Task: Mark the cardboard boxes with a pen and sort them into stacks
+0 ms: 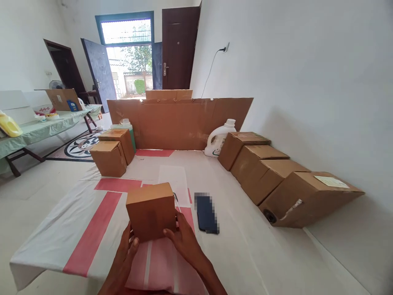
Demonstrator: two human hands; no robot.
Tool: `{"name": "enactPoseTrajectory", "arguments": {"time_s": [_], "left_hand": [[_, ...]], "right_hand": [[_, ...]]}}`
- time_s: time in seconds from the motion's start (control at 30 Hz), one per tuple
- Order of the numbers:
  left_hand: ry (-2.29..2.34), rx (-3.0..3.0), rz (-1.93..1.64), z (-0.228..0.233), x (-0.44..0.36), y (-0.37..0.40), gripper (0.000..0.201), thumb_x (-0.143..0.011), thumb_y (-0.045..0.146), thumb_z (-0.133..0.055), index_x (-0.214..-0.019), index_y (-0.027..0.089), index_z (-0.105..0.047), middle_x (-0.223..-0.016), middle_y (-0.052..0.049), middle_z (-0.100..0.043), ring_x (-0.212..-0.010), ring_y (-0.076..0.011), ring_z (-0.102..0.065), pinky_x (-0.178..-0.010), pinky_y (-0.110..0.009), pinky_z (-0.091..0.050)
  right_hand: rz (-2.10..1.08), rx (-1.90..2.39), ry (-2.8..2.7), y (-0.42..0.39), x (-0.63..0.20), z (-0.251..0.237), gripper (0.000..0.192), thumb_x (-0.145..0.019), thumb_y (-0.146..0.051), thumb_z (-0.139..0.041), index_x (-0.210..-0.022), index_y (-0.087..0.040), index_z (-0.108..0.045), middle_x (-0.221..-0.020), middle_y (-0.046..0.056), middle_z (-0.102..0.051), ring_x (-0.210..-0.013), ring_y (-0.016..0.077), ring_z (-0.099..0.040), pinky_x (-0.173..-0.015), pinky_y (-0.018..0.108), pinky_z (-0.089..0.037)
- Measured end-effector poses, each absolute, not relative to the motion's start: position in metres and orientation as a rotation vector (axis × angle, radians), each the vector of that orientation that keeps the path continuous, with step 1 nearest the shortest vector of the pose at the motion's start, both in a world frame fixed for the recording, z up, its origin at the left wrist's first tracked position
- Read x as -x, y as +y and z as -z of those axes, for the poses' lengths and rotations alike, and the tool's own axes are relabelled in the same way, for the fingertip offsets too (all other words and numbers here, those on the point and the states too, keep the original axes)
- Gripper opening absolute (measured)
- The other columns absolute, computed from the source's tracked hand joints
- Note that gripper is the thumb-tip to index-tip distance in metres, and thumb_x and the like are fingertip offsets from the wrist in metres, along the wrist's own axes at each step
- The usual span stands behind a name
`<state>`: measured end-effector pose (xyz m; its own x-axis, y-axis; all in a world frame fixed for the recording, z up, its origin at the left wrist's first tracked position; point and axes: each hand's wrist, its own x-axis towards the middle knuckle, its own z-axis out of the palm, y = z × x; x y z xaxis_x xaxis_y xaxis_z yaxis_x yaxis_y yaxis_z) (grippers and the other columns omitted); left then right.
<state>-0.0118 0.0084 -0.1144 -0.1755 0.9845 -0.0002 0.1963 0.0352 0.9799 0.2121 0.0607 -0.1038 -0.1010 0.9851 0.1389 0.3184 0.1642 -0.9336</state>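
Note:
Between my two hands, in the middle of the table, is a closed brown cardboard box (151, 217). My left hand (127, 246) grips its lower left side, thumb on the near face. On the right side, my right hand (182, 235) presses its thumb to the near face, with the fingers round the edge. Behind the box's right edge a thin white object with a dark end (176, 201) shows in part; its kind cannot be made out. A dark phone-like slab (207, 215), partly pixelated, lies right of my right hand.
Two cardboard boxes (109, 159) stand at the left by a green jug (132, 139). Along the right wall runs a row of several boxes (264, 180), with a white jug (216, 139) behind. A cardboard sheet (172, 125) stands upright across the back. White-and-red cloth (95, 229) covers the table.

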Motion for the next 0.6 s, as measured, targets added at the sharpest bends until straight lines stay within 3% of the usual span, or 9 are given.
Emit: {"name": "enactPoseTrajectory", "arguments": {"time_s": [0.07, 0.17, 0.27, 0.4, 0.5, 0.6], "left_hand": [[1.514, -1.226, -1.232, 0.119, 0.002, 0.004, 0.076, -0.098, 0.068, -0.049, -0.163, 0.033, -0.034, -0.16, -0.009, -0.051, -0.144, -0.0349, -0.054, -0.122, -0.055, -0.044], [1.527, -1.267, -1.177, 0.118, -0.013, -0.004, 0.075, -0.097, 0.069, -0.049, -0.164, 0.042, -0.03, -0.165, -0.004, -0.045, -0.143, -0.0362, -0.054, -0.118, -0.054, -0.049], [1.365, -1.421, -1.096, 0.105, -0.044, 0.001, 0.076, -0.098, 0.066, -0.051, -0.165, 0.036, -0.028, -0.165, -0.009, -0.042, -0.143, -0.0366, -0.053, -0.117, -0.054, -0.048], [0.909, -1.68, -0.859, 0.087, -0.126, 0.023, 0.083, -0.101, 0.06, -0.051, -0.169, 0.029, -0.016, -0.172, -0.012, -0.029, -0.155, -0.0343, -0.036, -0.124, -0.054, -0.039], [0.587, -1.812, -0.627, 0.087, -0.205, 0.039, 0.091, -0.102, 0.059, -0.051, -0.17, 0.029, 0.001, -0.175, -0.013, -0.02, -0.159, -0.0312, -0.026, -0.128, -0.054, -0.031], [0.439, -1.896, -0.441, 0.098, -0.28, 0.05, 0.105, -0.097, 0.059, -0.059, -0.169, 0.022, 0.008, -0.175, -0.016, -0.016, -0.162, -0.0311, -0.017, -0.132, -0.053, -0.021]], "right_hand": [[-0.914, 1.295, -1.533, 0.058, -0.211, 0.114, 0.049, -0.091, -0.041, -0.068, -0.137, -0.024, -0.064, -0.125, 0.011, -0.071, -0.115, 0.0308, -0.067, -0.095, 0.045, -0.058], [-0.781, 1.311, -1.435, 0.043, -0.223, 0.111, 0.044, -0.094, -0.039, -0.067, -0.136, -0.025, -0.065, -0.121, 0.011, -0.072, -0.113, 0.0301, -0.068, -0.093, 0.042, -0.059], [-0.655, 1.396, -1.286, 0.023, -0.26, 0.1, 0.039, -0.096, -0.045, -0.066, -0.13, -0.024, -0.066, -0.117, 0.01, -0.073, -0.108, 0.029, -0.07, -0.092, 0.042, -0.06], [-0.611, 1.579, -1.021, -0.012, -0.352, 0.096, 0.047, -0.09, -0.061, -0.067, -0.117, -0.023, -0.063, -0.111, 0.011, -0.075, -0.099, 0.03, -0.073, -0.083, 0.042, -0.062], [-0.591, 1.652, -0.821, -0.037, -0.436, 0.106, 0.057, -0.086, -0.067, -0.067, -0.122, -0.024, -0.061, -0.125, 0.013, -0.074, -0.109, 0.0322, -0.073, -0.089, 0.043, -0.061], [-0.439, 1.722, -0.737, -0.051, -0.508, 0.12, 0.06, -0.081, -0.073, -0.064, -0.117, -0.025, -0.062, -0.124, 0.013, -0.075, -0.119, 0.0343, -0.07, -0.099, 0.045, -0.057]]}}
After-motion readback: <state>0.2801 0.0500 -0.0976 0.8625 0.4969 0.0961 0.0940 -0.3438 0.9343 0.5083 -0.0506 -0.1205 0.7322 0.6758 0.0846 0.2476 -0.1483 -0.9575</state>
